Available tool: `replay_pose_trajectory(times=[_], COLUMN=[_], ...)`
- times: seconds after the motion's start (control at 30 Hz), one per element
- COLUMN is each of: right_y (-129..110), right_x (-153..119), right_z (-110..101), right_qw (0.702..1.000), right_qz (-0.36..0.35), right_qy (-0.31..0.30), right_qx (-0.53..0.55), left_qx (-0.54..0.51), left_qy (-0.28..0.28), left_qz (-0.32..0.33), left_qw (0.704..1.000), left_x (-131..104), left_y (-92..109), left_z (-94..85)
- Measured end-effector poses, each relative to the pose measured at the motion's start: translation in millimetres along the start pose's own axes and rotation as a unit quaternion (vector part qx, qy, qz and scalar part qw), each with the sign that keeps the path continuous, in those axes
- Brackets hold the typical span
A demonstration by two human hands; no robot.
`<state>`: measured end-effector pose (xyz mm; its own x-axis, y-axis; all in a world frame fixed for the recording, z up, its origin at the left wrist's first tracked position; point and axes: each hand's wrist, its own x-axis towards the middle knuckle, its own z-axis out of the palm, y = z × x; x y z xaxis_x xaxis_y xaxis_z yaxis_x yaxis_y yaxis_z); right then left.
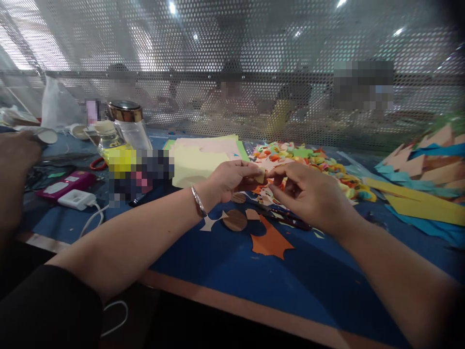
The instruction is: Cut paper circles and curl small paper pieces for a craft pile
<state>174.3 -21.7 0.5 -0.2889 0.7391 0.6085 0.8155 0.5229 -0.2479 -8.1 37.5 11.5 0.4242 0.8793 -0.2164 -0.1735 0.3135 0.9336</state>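
Note:
Above the blue table, my two hands meet near the middle of the view. My left hand, with a silver bracelet at the wrist, pinches a small pale yellow piece of paper. The fingers of my right hand are curled in, their tips close against the right side of that piece; what lies between them is too small to make out. Below the hands lie a round wooden disc, an orange paper scrap with curved cut-outs, and dark-handled scissors, partly hidden by my right hand.
Pale paper sheets are stacked behind my left hand. A heap of colourful cut paper lies behind my right. Layered paper sits far right. A clear bottle and white charger stand left, near another person's hand.

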Motion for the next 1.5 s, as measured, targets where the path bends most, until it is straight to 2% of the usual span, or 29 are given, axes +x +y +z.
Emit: replay_pose_trajectory(times=[0.2,0.43,0.7,1.0,1.13,1.5], right_y=[-2.4,-2.5,-1.0,-1.2,-2.3,2.1], right_x=[0.9,-0.4,1.3,1.8,3.0,1.3], right_z=[-1.4,0.5,1.9,-1.6,-3.4,0.1], right_qw=[1.000,0.999,0.991,0.996,0.998,0.990], right_qz=[-0.011,0.027,0.092,0.057,0.039,0.093], right_qy=[-0.019,0.001,0.007,-0.007,-0.017,-0.005], right_qx=[-0.005,0.034,0.093,0.068,0.050,0.102], left_qx=[-0.041,-0.008,0.028,0.006,0.017,0.047], left_qy=[-0.010,-0.050,-0.057,-0.046,-0.058,-0.067], left_qz=[-0.039,0.000,0.057,0.016,0.005,0.062], left_qw=[0.998,0.999,0.996,0.999,0.998,0.995], left_x=[-2.9,-0.7,0.5,-3.1,-2.8,-5.9], left_y=[-1.7,-6.4,-13.8,-8.6,-7.5,-10.6], left_z=[3.9,1.7,2.2,3.0,2.6,6.4])
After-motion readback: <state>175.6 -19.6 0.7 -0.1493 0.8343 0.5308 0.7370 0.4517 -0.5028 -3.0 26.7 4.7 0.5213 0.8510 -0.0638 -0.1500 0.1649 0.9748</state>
